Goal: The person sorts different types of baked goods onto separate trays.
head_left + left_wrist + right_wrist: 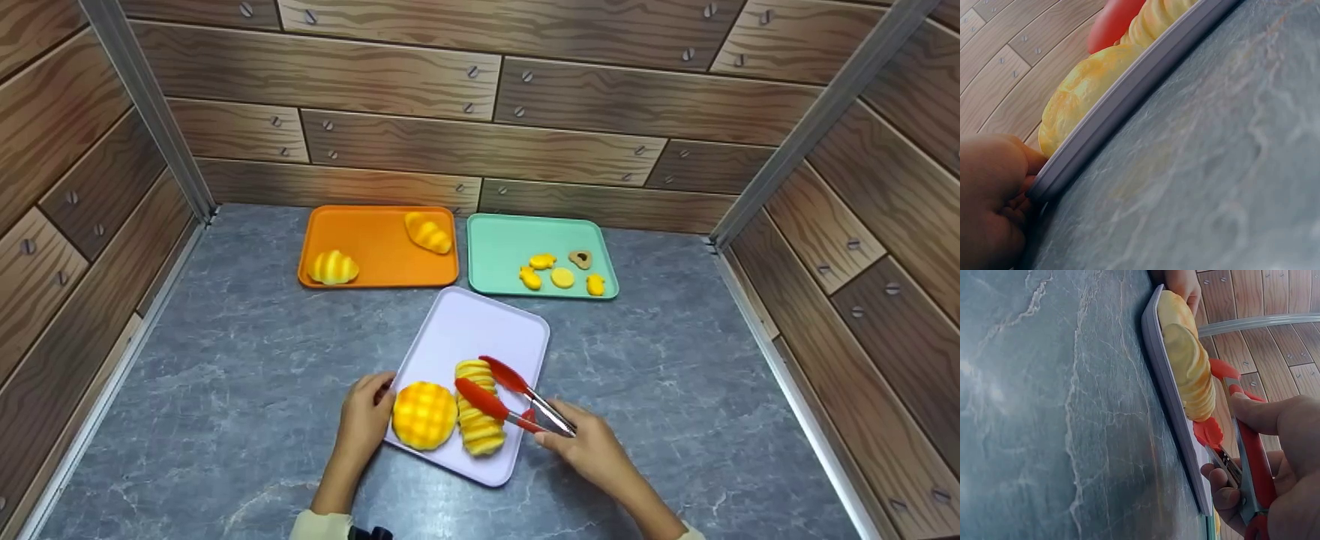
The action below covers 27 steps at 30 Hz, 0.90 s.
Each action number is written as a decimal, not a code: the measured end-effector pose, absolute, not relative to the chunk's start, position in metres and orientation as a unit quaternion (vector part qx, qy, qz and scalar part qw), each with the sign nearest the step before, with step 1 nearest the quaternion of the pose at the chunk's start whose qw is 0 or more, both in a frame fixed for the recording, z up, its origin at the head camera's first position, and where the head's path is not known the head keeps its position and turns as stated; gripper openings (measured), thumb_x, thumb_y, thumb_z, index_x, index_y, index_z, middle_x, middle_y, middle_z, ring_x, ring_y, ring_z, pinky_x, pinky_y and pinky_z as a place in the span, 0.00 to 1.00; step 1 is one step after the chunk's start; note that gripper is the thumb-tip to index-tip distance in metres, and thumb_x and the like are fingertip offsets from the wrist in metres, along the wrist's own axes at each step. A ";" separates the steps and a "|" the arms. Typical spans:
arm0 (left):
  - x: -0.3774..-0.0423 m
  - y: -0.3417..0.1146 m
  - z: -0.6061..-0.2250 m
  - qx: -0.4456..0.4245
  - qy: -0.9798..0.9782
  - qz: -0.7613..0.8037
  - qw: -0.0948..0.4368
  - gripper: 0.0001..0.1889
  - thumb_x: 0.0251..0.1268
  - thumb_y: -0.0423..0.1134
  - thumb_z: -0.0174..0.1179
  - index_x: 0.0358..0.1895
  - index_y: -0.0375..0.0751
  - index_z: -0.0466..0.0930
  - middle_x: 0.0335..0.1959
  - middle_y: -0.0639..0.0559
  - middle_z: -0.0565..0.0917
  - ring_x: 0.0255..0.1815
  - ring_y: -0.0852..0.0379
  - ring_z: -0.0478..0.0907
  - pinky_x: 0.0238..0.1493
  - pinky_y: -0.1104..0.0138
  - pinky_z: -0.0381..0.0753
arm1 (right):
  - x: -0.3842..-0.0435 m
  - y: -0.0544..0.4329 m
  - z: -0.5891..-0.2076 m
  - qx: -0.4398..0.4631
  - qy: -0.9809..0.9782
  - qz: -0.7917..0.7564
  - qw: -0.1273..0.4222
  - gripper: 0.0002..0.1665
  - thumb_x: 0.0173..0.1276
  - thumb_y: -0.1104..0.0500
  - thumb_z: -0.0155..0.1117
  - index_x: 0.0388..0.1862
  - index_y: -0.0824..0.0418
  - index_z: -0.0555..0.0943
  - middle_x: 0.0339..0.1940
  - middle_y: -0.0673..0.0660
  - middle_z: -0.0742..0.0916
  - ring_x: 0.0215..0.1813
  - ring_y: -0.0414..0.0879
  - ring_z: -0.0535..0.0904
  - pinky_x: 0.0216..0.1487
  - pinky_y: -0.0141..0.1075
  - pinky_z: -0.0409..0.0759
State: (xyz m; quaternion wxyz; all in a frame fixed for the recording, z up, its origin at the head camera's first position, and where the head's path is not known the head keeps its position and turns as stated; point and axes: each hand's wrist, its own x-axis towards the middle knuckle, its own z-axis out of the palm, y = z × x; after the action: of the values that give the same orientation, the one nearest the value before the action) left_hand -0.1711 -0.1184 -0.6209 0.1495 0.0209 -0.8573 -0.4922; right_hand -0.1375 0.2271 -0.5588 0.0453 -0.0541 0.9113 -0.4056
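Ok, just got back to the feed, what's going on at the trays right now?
A person's right hand grips red tongs, whose tips straddle the long ridged bread on the lilac tray. The left hand holds that tray's near-left edge beside a round checkered bun. Behind, the orange tray holds two breads and the green tray holds small cookies.

Lilac tray edge (1129, 101) gripped by the left hand (991, 197), round yellow bun (1084, 90) seen just beyond the fingers (1027, 163), red tong tip (1112, 22) farther off, grey marbled tabletop (1213, 169) beneath.
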 end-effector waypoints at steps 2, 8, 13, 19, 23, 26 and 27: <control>-0.171 -0.118 -0.620 0.023 -0.856 -0.496 0.145 0.14 0.65 0.26 0.60 0.52 0.33 0.85 0.42 0.45 0.85 0.41 0.53 0.77 0.46 0.59 0.77 | -0.138 0.227 -0.560 -0.056 0.911 -0.406 0.041 0.35 0.59 0.48 0.77 0.64 0.59 0.81 0.56 0.59 0.86 0.49 0.48 0.80 0.54 0.44 0.78; -0.171 -0.119 -0.619 0.025 -0.855 -0.501 0.136 0.14 0.66 0.28 0.60 0.53 0.33 0.85 0.44 0.45 0.85 0.43 0.52 0.77 0.48 0.58 0.77 | -0.142 0.225 -0.563 -0.050 0.910 -0.410 0.023 0.34 0.60 0.49 0.76 0.64 0.61 0.81 0.53 0.59 0.88 0.45 0.45 0.80 0.49 0.40 0.78; -0.170 -0.119 -0.619 0.021 -0.856 -0.498 0.142 0.14 0.66 0.28 0.61 0.53 0.33 0.85 0.43 0.45 0.85 0.42 0.53 0.77 0.46 0.58 0.78 | -0.154 0.224 -0.562 -0.047 0.909 -0.414 -0.006 0.33 0.61 0.53 0.76 0.63 0.64 0.81 0.52 0.61 0.88 0.45 0.46 0.81 0.50 0.42 0.80; -0.171 -0.119 -0.621 0.025 -0.855 -0.498 0.144 0.14 0.65 0.27 0.61 0.53 0.33 0.85 0.44 0.46 0.85 0.43 0.53 0.78 0.47 0.58 0.78 | -0.170 0.221 -0.561 -0.031 0.914 -0.405 -0.012 0.33 0.61 0.52 0.76 0.64 0.62 0.81 0.51 0.61 0.88 0.43 0.48 0.80 0.46 0.40 0.77; -0.171 -0.119 -0.620 0.033 -0.855 -0.502 0.127 0.15 0.67 0.29 0.60 0.54 0.35 0.85 0.46 0.47 0.85 0.45 0.53 0.78 0.49 0.58 0.78 | -0.171 0.219 -0.561 -0.021 0.916 -0.401 -0.004 0.36 0.59 0.51 0.78 0.65 0.62 0.80 0.52 0.61 0.87 0.43 0.49 0.79 0.45 0.41 0.76; -0.171 -0.120 -0.620 0.033 -0.856 -0.500 0.129 0.15 0.67 0.28 0.60 0.54 0.36 0.85 0.46 0.46 0.85 0.45 0.53 0.78 0.49 0.57 0.78 | -0.167 0.218 -0.561 -0.014 0.917 -0.399 -0.002 0.39 0.58 0.49 0.78 0.66 0.62 0.79 0.54 0.61 0.87 0.45 0.50 0.80 0.48 0.43 0.77; -0.171 -0.120 -0.620 0.033 -0.856 -0.500 0.130 0.15 0.67 0.28 0.60 0.54 0.36 0.85 0.46 0.46 0.85 0.45 0.52 0.78 0.50 0.57 0.78 | -0.166 0.218 -0.561 -0.012 0.917 -0.398 -0.001 0.39 0.58 0.49 0.78 0.67 0.61 0.79 0.54 0.60 0.87 0.45 0.50 0.80 0.48 0.44 0.77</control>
State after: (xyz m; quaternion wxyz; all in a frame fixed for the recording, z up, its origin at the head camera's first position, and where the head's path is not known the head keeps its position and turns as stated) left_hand -0.1708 -0.1201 -0.6196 0.1296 0.0334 -0.8557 -0.4999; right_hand -0.1656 0.2181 -0.5607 -0.0008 -0.0121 0.9173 -0.3979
